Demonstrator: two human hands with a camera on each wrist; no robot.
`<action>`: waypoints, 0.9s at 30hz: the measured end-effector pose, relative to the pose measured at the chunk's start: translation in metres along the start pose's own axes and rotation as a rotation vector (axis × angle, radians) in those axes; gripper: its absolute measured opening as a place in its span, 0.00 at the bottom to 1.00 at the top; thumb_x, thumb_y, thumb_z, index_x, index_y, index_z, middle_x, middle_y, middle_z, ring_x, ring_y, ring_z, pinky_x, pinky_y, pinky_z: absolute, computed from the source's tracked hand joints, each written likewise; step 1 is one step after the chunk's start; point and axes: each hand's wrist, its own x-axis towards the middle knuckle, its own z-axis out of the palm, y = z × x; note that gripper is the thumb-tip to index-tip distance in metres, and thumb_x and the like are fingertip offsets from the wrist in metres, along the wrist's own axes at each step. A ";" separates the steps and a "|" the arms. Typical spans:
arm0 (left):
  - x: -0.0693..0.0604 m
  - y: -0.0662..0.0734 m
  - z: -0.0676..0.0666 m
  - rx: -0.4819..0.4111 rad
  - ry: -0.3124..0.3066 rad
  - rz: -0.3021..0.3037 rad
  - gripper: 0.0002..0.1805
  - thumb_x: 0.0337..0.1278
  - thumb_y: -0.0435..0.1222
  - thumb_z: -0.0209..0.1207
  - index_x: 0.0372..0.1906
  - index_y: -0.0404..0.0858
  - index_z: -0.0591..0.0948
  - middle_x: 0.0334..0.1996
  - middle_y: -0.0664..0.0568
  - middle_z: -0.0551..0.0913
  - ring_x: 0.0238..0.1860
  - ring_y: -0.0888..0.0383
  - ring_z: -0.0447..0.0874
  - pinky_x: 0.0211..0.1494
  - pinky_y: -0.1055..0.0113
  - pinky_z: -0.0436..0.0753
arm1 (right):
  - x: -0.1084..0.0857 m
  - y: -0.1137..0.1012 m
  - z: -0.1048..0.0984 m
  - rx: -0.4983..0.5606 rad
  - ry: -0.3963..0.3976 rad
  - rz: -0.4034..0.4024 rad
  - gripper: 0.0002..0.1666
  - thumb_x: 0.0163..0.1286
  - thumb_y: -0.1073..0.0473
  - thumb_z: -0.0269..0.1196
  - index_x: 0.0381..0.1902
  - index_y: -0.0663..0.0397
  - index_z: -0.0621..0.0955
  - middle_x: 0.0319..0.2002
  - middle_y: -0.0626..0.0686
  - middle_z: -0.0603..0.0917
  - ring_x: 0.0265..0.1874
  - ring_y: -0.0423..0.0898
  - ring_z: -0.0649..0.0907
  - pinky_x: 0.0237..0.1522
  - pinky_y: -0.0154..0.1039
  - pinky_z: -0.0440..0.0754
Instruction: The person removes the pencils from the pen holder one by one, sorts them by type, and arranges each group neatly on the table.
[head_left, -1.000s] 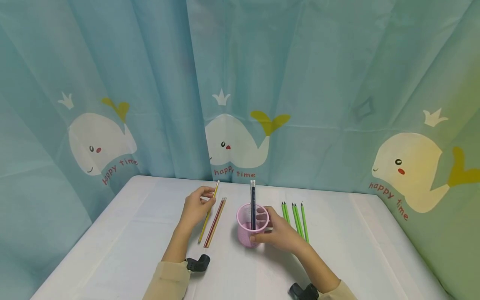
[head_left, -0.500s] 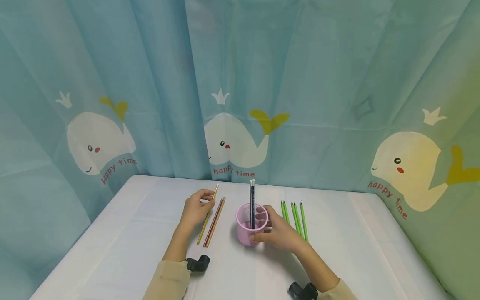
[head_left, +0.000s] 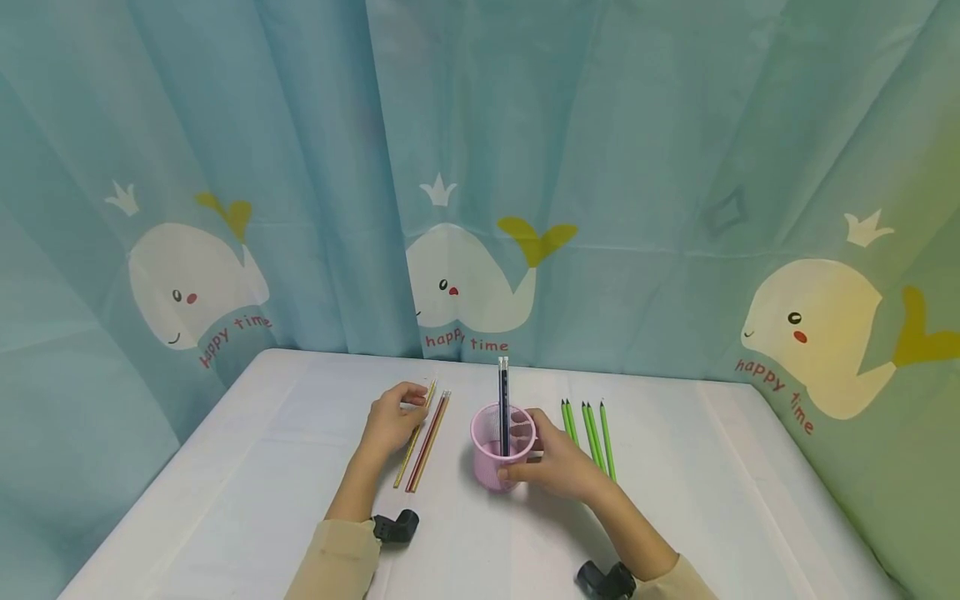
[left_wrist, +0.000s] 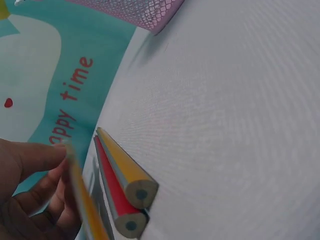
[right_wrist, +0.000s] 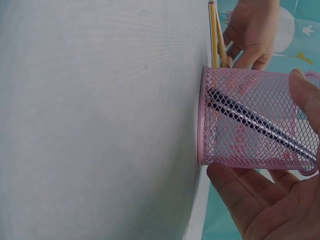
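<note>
On the left of the table, my left hand (head_left: 392, 418) pinches a yellow pencil (left_wrist: 84, 196) between thumb and fingers, its far end tilted up slightly. Just right of it, a red pencil (left_wrist: 111, 187) and another yellow pencil (left_wrist: 131, 172) lie side by side, unsharpened ends toward me. My right hand (head_left: 558, 462) grips a pink mesh pen cup (head_left: 487, 471) from its right side, thumb in front and fingers behind. The cup stands upright on the table. Two dark pencils (head_left: 504, 408) lean inside it, visible through the mesh in the right wrist view.
Several green pencils (head_left: 597, 437) lie right of the cup, partly behind my right hand. A white-covered table (head_left: 247, 500) reaches back to a blue curtain (head_left: 637, 167) printed with whales.
The far end of the yellow pencil in my left hand has come down toward the table. My right hand and the cup have stayed in place.
</note>
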 end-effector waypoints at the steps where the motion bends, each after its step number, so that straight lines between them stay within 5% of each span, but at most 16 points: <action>1: 0.000 0.000 0.000 -0.006 -0.003 -0.005 0.17 0.60 0.30 0.62 0.54 0.36 0.81 0.45 0.47 0.85 0.37 0.56 0.85 0.40 0.62 0.85 | 0.000 0.000 0.000 -0.001 0.000 -0.001 0.46 0.53 0.57 0.78 0.65 0.58 0.67 0.63 0.61 0.76 0.57 0.60 0.81 0.56 0.50 0.84; 12: 0.001 0.003 -0.001 -0.018 0.006 -0.003 0.16 0.60 0.30 0.63 0.54 0.37 0.81 0.46 0.47 0.85 0.38 0.55 0.84 0.37 0.65 0.84 | 0.002 0.000 -0.001 0.006 -0.010 -0.009 0.45 0.53 0.57 0.78 0.64 0.60 0.67 0.62 0.62 0.76 0.56 0.60 0.81 0.56 0.51 0.84; 27: -0.006 0.037 -0.012 -0.099 0.003 0.138 0.15 0.64 0.30 0.62 0.55 0.38 0.81 0.47 0.46 0.85 0.38 0.54 0.85 0.35 0.66 0.87 | 0.000 0.003 0.000 0.022 -0.004 -0.022 0.45 0.52 0.58 0.78 0.64 0.59 0.68 0.63 0.61 0.76 0.56 0.61 0.81 0.57 0.52 0.83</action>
